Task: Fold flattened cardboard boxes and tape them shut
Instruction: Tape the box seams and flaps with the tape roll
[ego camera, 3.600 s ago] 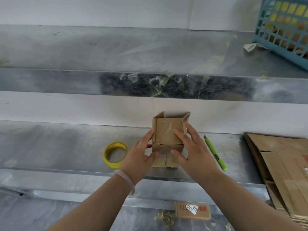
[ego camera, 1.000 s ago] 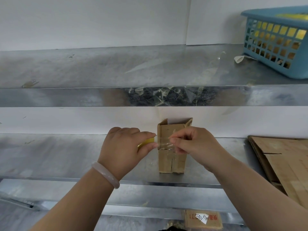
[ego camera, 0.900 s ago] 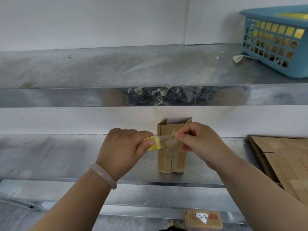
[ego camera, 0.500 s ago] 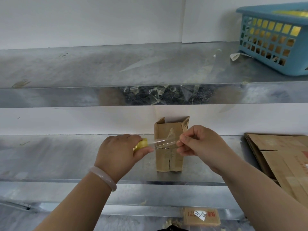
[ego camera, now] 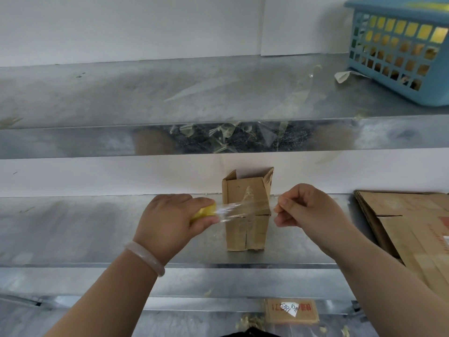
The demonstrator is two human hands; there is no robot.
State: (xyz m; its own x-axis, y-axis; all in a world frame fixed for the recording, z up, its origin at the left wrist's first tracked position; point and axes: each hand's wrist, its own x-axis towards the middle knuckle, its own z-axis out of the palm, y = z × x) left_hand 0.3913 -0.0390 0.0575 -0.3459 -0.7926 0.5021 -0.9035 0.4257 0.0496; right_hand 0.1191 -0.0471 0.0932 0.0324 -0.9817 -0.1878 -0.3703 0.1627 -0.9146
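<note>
Head view. Small brown box (ego camera: 245, 232) stands upright on the dull steel shelf (ego camera: 97, 227), top flaps open. Glossy clear tape (ego camera: 245, 208) stretches across its front, partly veiling it. Left hand (ego camera: 170, 220) grips the yellow roll (ego camera: 203, 211); right hand (ego camera: 308, 212) pinches the tape end. Flat corrugated cardboard (ego camera: 408, 227) lies to the right. A blue lattice basket (ego camera: 401, 52) sits above.

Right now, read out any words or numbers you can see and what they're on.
"5391": handwritten, likely, on the white sticker of the cardboard piece below the shelf.
The red print beside it: too blurred.
The red marks on the flattened cardboard: unreadable.
The small box: none.
</note>
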